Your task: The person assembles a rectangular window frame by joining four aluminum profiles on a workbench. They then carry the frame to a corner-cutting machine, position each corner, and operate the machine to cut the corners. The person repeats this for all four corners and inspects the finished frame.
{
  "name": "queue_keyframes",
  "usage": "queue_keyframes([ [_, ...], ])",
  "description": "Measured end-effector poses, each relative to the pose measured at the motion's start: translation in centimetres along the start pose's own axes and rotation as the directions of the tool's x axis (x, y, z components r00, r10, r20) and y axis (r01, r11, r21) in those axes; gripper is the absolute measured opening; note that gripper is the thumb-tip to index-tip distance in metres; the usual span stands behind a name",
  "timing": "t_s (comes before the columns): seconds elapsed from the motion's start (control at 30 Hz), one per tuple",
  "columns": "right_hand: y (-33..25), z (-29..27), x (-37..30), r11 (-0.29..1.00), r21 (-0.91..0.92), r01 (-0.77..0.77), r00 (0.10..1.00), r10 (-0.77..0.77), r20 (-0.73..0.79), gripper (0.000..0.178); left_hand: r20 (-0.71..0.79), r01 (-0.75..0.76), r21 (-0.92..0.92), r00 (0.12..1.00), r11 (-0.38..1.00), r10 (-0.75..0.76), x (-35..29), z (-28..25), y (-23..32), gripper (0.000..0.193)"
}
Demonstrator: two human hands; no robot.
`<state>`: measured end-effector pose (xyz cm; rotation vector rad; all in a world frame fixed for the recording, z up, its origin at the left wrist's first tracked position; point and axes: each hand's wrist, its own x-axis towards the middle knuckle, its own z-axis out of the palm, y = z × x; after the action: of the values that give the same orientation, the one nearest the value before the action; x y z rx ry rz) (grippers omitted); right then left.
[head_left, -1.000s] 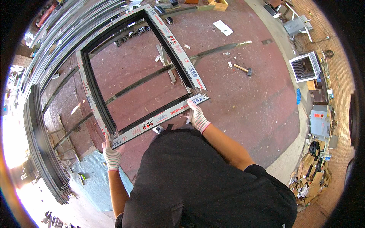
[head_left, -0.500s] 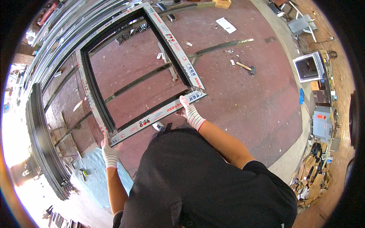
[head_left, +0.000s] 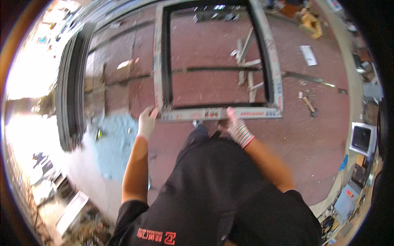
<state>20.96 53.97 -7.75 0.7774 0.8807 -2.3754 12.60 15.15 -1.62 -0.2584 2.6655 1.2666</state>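
Observation:
A rectangular window frame, black inside with silvery outer faces covered in printed film, is held up in front of me, its near rail roughly level. My left hand, in a thin striped work glove, grips the near left corner, thumb on top. Near the middle of the same rail, my right hand is closed on it in a matching glove. The thumb shows on top; the other fingers are mostly hidden below. Through the opening, the reddish floor and a dark strip are visible.
At left stands a bundle of long dark profiles, beside a light-blue sheet. A hammer and a white paper lie on the floor at right. Boxes and a grey machine line the right edge.
The view has turned, so the window frame appears further right and more squarely aligned. My right hand has shifted from near the right corner toward the middle of the near rail.

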Motion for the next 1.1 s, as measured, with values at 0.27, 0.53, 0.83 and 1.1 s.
queue_keyframes([
  [0.27,6.8,3.4,6.2,0.993,-0.066,-0.099,0.992,0.093,-0.088,0.056,0.289,0.206,-0.342,0.952,0.917,-0.106,3.7,-0.5,-4.6,0.019],
  [0.53,10.1,4.7,9.0,0.983,-0.186,0.014,1.0,-0.017,-0.011,0.069,0.523,0.215,-0.407,0.851,0.888,0.034,6.7,-0.8,-7.5,0.021],
  [0.83,10.0,7.0,7.0,0.96,-0.222,0.169,0.959,-0.212,-0.189,0.054,0.591,0.297,-0.418,0.806,0.858,0.008,6.9,-1.1,-7.2,0.022],
  [1.1,9.6,7.8,7.0,0.894,-0.333,0.3,0.893,-0.386,-0.232,0.044,0.648,0.321,-0.334,0.761,0.886,-0.031,7.7,-1.7,-7.0,0.021],
])
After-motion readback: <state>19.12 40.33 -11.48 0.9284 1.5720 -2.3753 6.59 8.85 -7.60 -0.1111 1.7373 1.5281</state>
